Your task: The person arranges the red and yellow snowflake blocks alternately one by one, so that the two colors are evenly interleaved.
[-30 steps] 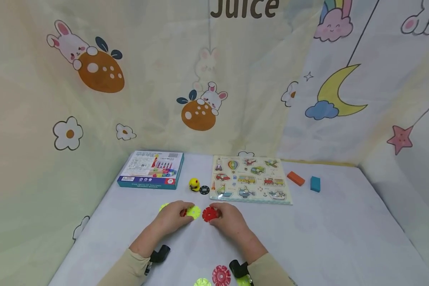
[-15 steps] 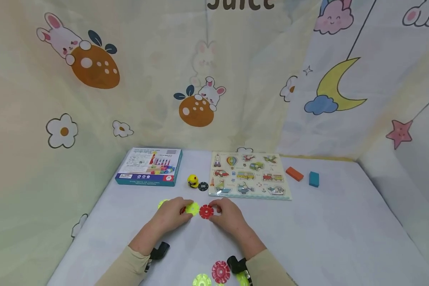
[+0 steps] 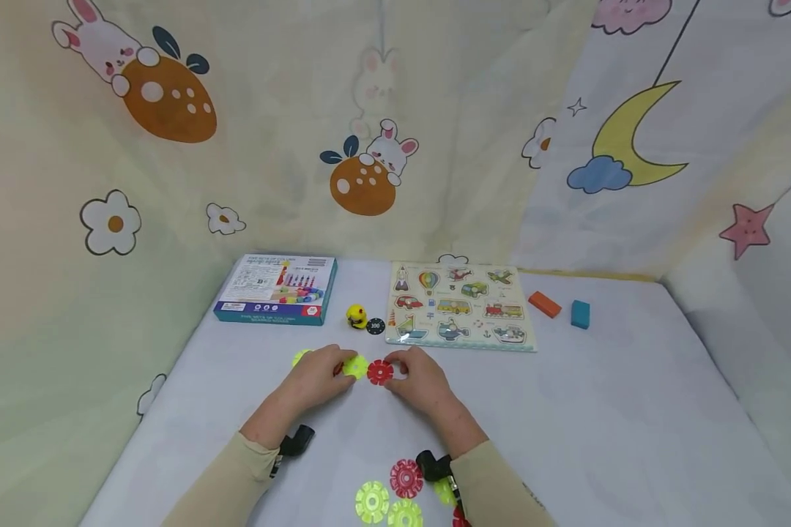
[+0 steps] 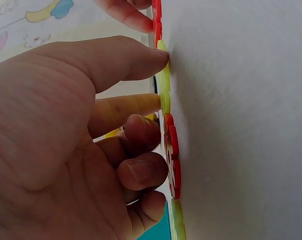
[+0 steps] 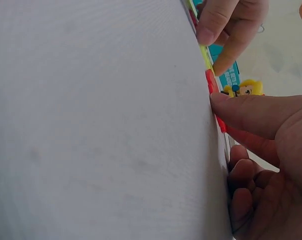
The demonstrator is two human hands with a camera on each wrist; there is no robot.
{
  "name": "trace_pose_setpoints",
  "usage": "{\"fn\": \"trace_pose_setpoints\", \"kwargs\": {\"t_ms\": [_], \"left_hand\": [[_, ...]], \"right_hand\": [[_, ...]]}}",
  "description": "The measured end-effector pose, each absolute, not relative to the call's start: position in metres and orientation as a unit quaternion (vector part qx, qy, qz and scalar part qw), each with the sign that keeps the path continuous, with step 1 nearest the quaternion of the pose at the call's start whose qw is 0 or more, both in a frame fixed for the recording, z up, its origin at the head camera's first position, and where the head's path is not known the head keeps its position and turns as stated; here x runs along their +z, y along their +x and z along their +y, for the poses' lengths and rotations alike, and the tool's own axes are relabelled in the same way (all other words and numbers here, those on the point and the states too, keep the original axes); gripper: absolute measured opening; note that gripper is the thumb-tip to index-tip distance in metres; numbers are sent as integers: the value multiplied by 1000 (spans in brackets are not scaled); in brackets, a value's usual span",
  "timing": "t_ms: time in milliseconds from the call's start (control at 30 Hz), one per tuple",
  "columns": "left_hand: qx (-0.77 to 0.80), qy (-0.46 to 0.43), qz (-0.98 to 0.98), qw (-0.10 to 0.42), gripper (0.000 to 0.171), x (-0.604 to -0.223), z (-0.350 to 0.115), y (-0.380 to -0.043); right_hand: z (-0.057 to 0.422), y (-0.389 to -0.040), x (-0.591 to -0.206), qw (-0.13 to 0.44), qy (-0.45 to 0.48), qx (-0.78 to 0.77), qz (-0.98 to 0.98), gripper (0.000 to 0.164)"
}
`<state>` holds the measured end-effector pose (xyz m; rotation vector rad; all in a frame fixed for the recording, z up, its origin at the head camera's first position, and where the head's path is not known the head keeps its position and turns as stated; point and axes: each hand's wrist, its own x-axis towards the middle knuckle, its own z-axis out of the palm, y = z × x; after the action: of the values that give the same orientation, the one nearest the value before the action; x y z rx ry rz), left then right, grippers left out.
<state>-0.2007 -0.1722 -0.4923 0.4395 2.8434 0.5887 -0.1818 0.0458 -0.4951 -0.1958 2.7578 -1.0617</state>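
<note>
In the head view, my left hand (image 3: 316,377) pinches a yellow-green notched plastic disc (image 3: 354,367) between thumb and forefinger. My right hand (image 3: 422,380) pinches a red notched disc (image 3: 379,372) by its right side. The two discs meet edge to edge; whether their notches interlock I cannot tell. Under my left fingers, a second red disc (image 4: 172,155) shows in the left wrist view, followed by another yellow-green disc (image 4: 178,220), all in one row. That end disc (image 3: 299,356) peeks out beyond my left hand in the head view, mostly covered.
Loose yellow-green discs (image 3: 372,502) and red discs (image 3: 406,479) lie near the front edge, some partly behind my right sleeve. Farther back are a box (image 3: 277,289), a yellow toy figure (image 3: 356,316), a black chip (image 3: 376,326), a picture board (image 3: 461,306), and orange (image 3: 544,304) and blue (image 3: 580,314) blocks.
The red disc in my right hand has moved left, closing the gap to the yellow-green one. The head view has tilted down, showing more loose discs in front.
</note>
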Motion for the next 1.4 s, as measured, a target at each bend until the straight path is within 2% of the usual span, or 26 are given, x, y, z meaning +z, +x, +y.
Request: {"fn": "trace_pose_setpoints", "kwargs": {"t_ms": [133,333,500,767,933,1133,1400], "left_hand": [[199,139,964,109,51,-490,-170,-202],[214,111,960,145,54,-475,-153,-203],[232,125,952,153,56,-476,-138,-203],[257,146,945,143,52,-491,-134,-201],[251,152,944,149,53,-487,-130,-203],[244,155,944,158,53,-486,-129,-205],[245,146,944,165,53,-489,-130,-203]], "right_hand": [[46,-184,-494,91,-63,-352,929,38],[44,-187,-495,81,-68,-335,936,36],[39,-190,-498,81,-82,-332,936,37],[56,-180,-483,133,-100,-376,912,44],[86,-157,-460,133,-121,-401,898,42],[117,-114,-439,125,-104,-399,902,40],[137,-60,-457,178,-88,-338,920,49]]}}
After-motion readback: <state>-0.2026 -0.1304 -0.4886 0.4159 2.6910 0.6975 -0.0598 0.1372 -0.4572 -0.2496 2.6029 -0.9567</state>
